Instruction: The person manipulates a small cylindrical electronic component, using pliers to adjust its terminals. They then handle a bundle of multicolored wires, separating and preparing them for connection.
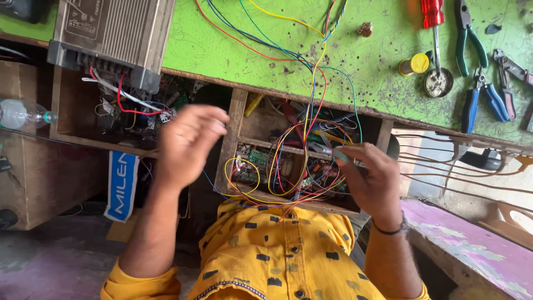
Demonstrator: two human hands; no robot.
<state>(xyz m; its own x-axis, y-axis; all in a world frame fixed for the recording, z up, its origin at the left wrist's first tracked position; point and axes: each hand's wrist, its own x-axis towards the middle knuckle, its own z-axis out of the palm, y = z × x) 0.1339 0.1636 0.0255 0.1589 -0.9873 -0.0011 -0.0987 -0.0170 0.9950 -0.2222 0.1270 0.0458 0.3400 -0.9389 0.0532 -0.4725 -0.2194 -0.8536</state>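
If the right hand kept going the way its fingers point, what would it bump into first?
Probably the tangle of coloured wires hanging in the open wooden compartment. The right hand points left toward them, its fingers already pinching something thin there. Depth is hard to judge.

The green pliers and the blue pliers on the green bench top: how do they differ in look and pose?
The green pliers have green handles; the blue pliers have blue ones. The green pliers lie higher in the picture, beside the red screwdriver; the blue pliers lie lower, nearer the bench edge. The green pliers' head runs off the top of the picture; the blue pliers' head shows fully. Both lie flat, handles spread, untouched by either hand.
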